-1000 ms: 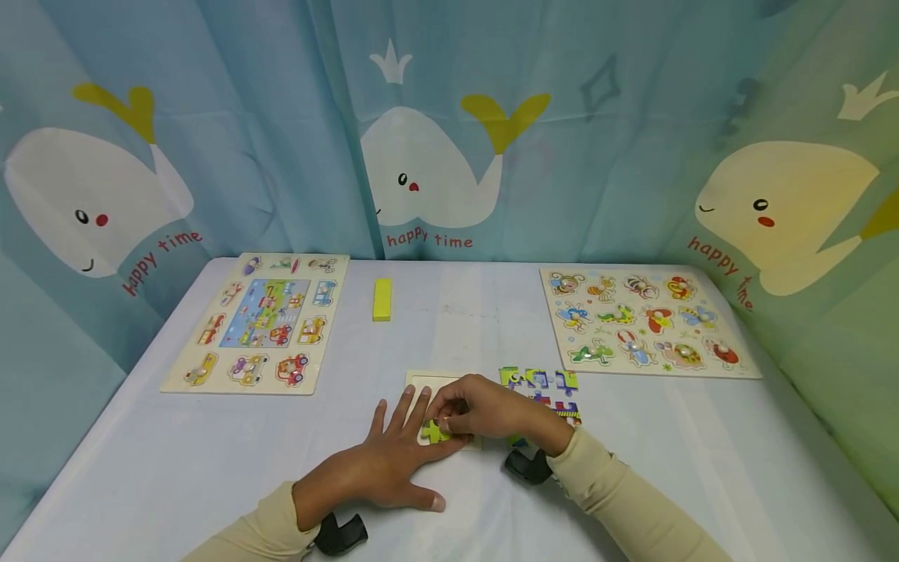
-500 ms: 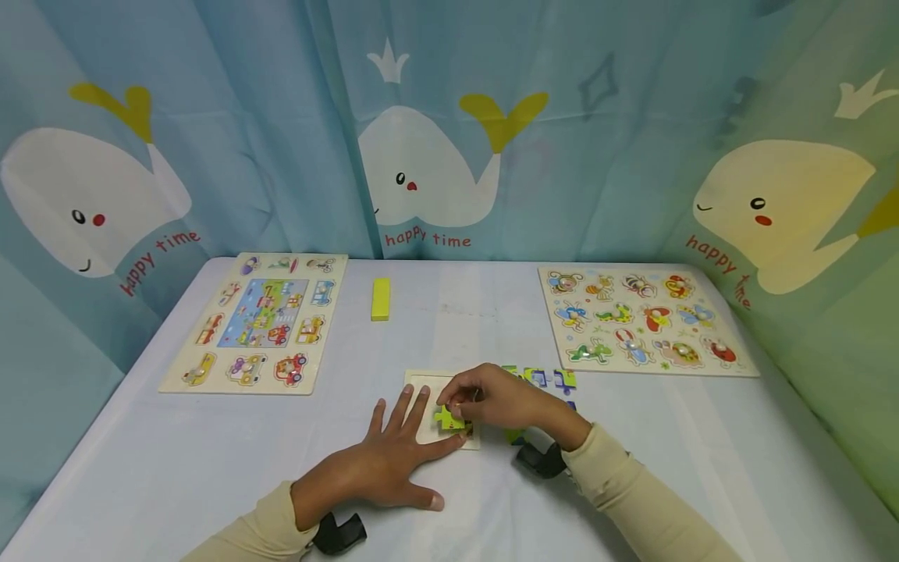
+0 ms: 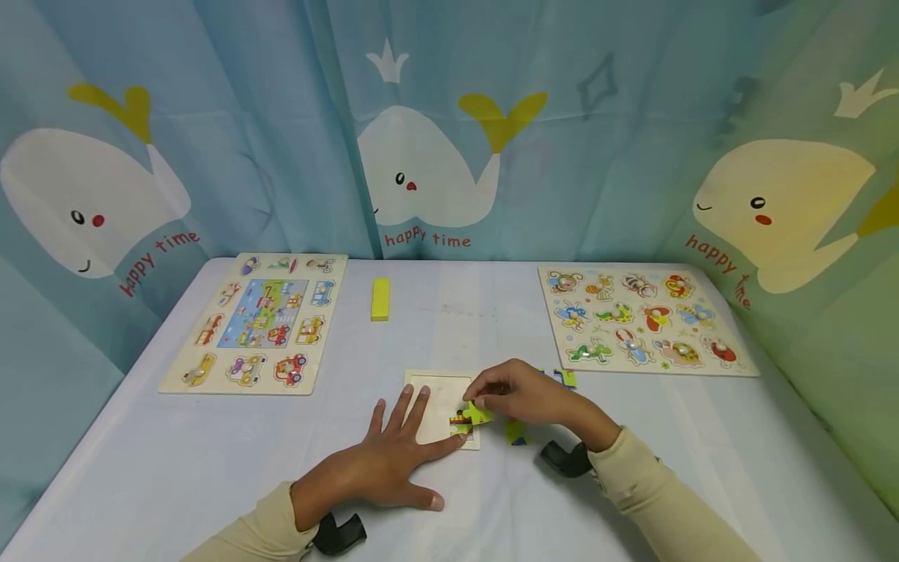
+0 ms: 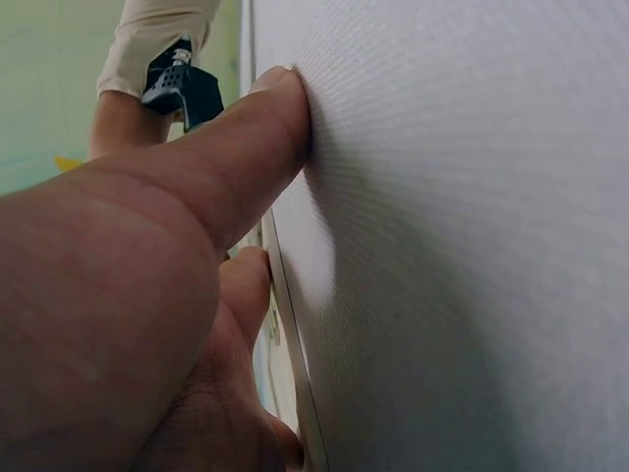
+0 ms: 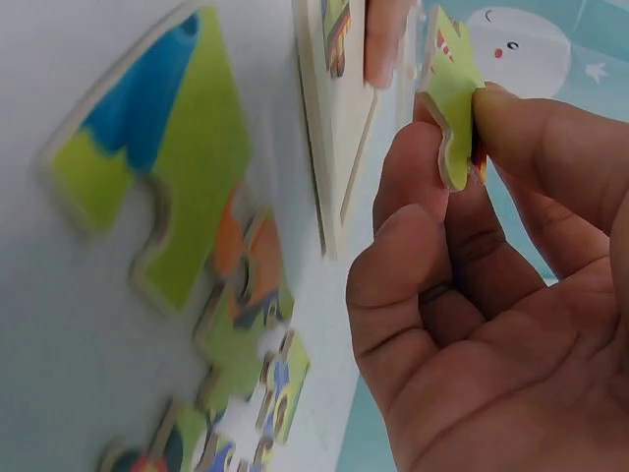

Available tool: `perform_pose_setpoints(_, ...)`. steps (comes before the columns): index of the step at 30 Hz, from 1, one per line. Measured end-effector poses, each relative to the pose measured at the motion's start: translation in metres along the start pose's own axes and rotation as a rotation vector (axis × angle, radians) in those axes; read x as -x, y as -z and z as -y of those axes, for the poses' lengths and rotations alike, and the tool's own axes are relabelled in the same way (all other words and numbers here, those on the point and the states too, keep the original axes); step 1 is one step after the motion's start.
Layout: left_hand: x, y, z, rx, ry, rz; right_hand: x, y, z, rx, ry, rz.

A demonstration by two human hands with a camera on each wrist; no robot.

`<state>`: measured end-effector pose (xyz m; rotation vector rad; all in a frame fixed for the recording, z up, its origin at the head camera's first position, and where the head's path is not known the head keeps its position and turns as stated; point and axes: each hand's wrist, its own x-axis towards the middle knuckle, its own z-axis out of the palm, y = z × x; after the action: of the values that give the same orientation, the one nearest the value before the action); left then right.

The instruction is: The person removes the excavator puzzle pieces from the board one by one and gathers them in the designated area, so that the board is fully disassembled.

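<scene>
A light green jigsaw piece point(image 5: 453, 108) is pinched between the thumb and fingers of my right hand point(image 3: 523, 394), held above the right edge of a small wooden puzzle tray point(image 3: 430, 417). In the tray's lower right corner lies at least one picture piece point(image 3: 460, 421). My left hand point(image 3: 389, 460) lies spread with straight fingers, its fingertips on the tray's left and lower edges and its thumb on the tablecloth. Right of the tray are several loose jigsaw pieces point(image 5: 197, 167), partly hidden by my right hand in the head view.
A vehicle puzzle board point(image 3: 326, 312) lies at the back left and an insect puzzle board point(image 3: 653, 320) at the back right. Between them lies a yellow block point(image 3: 381, 300). A whale-print curtain point(image 3: 281, 117) hangs behind the white table point(image 3: 211, 468).
My right hand has moved right with the green piece, from inside the tray to its right edge, uncovering more of the tray. My left hand has stayed in place.
</scene>
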<state>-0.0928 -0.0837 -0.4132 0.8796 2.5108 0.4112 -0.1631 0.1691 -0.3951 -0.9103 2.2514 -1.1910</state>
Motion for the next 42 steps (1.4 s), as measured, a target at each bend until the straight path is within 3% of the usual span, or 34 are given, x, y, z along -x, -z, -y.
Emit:
perform_pose_setpoints(30, -0.003, -0.002, -0.001, 0.032, 0.026, 0.014, 0.045, 0.029, -0.018, -0.013, -0.099, -0.075)
perform_pose_setpoints(42, -0.001, -0.001, -0.001, 0.02, 0.02, 0.003, 0.062, 0.038, -0.026, -0.069, -0.074, 0.006)
